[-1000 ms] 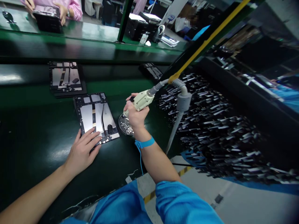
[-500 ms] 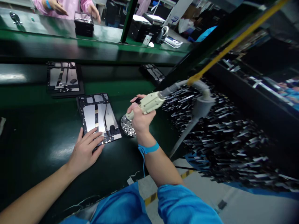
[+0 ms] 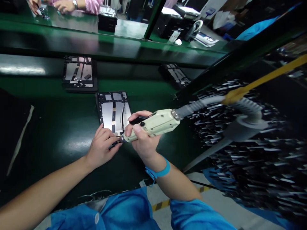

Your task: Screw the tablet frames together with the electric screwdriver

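My right hand [image 3: 145,140] is wrapped around a pale-green electric screwdriver [image 3: 158,123], its tip pointing left and down. That tip meets the lower part of an opened tablet [image 3: 107,112], whose grey inner plate and flat cables face up. My left hand [image 3: 102,145] has its fingers bent over the tablet's lower left corner, thumb along the edge, close beside the screwdriver tip. What exactly lies under its fingertips is partly hidden. My right hand and the tool cover the tablet's lower right corner.
Another opened tablet [image 3: 78,75] lies farther back on the green bench [image 3: 48,115], and one more [image 3: 176,75] at back right. A grey cable with yellow strap [image 3: 263,80] runs from the screwdriver. Many dark strips [image 3: 259,159] fill the right side. Across the bench, a person's hands [image 3: 64,5] show.
The screwdriver has moved from the round perforated screw dish to the tablet's lower edge. My left hand's fingers have drawn together at the corner. The dish is now hidden, and the view has shifted.
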A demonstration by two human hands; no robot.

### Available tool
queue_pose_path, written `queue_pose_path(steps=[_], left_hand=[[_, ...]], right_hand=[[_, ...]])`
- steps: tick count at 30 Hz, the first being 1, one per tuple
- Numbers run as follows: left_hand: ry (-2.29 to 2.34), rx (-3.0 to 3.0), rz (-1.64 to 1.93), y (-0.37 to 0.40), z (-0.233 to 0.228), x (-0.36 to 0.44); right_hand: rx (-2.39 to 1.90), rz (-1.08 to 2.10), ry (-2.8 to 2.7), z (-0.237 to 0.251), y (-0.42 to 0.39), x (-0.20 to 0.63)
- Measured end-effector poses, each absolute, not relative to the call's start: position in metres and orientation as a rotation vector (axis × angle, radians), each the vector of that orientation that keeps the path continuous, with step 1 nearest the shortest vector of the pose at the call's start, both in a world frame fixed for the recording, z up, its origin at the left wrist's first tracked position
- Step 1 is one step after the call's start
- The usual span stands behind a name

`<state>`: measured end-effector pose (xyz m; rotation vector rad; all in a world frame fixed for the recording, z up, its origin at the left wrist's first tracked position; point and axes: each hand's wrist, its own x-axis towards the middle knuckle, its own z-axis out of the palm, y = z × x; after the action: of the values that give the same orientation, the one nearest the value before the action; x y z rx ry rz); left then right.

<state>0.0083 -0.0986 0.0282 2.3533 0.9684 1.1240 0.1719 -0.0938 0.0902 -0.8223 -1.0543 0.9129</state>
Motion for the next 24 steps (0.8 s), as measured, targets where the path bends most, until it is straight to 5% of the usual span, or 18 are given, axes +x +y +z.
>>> queue_pose_path(steps=[24], left_hand=[[0.947,2.35,1.087,-0.0986,0.0285,0.0081]], right_hand=[[-0.821,0.945,-1.043,0.0883,-0.0949,0.1713]])
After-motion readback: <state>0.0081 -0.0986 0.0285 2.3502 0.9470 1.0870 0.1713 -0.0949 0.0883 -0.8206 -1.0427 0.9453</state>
